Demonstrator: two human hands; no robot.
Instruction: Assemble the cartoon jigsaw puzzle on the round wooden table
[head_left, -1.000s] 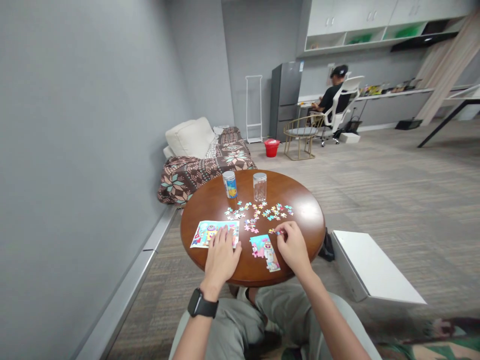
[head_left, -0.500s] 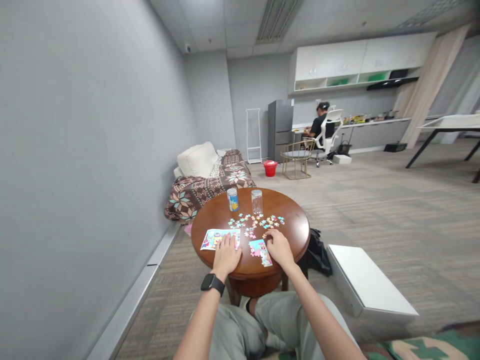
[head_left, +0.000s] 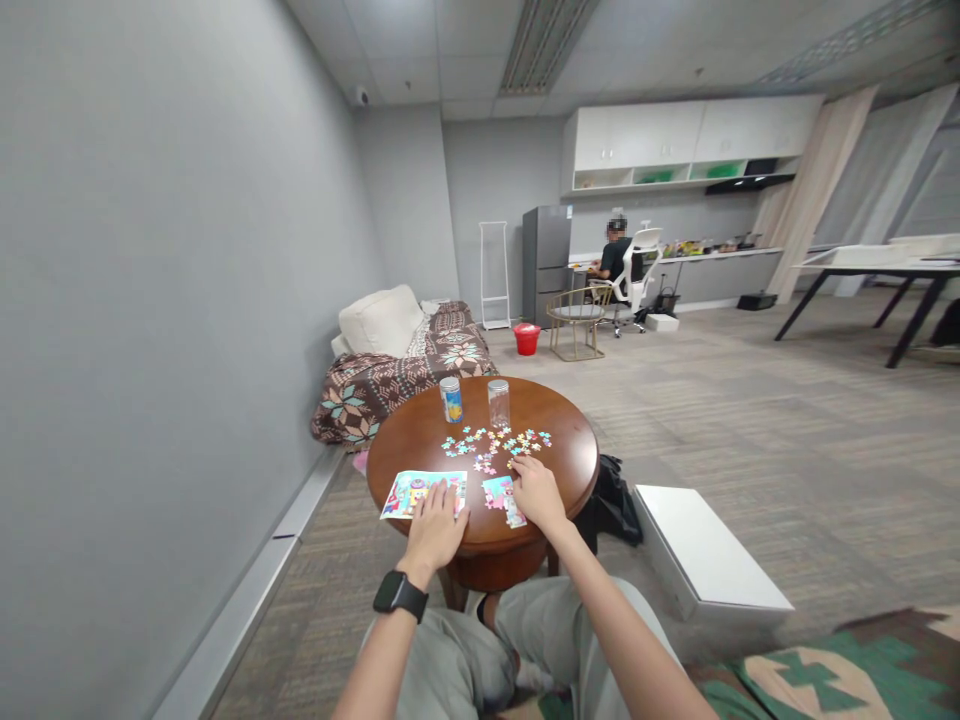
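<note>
My left hand (head_left: pixel 437 525) lies flat with fingers spread on the colourful picture sheet (head_left: pixel 403 494) at the table's near left. My right hand (head_left: pixel 538 492) is closed at the fingertips just right of the partly joined puzzle (head_left: pixel 496 491); a small puzzle piece (head_left: pixel 511 463) shows at its fingertips. Loose puzzle pieces (head_left: pixel 493 441) are scattered beyond both hands. Behind them stand a can with a blue and yellow label (head_left: pixel 451 402) and a clear jar with a silver lid (head_left: pixel 499 405).
The round wooden table (head_left: pixel 405 430) has a patterned sofa cover (head_left: pixel 375 385) behind its left side. A white box (head_left: pixel 705 545) and a black bag (head_left: pixel 616 505) are on the floor at right. A person (head_left: pixel 615 258) sits far off near the kitchen counter.
The camera view has shifted slightly to the right. The picture sheet has moved a little nearer to me under my left hand. My right hand stays beside the joined puzzle.
</note>
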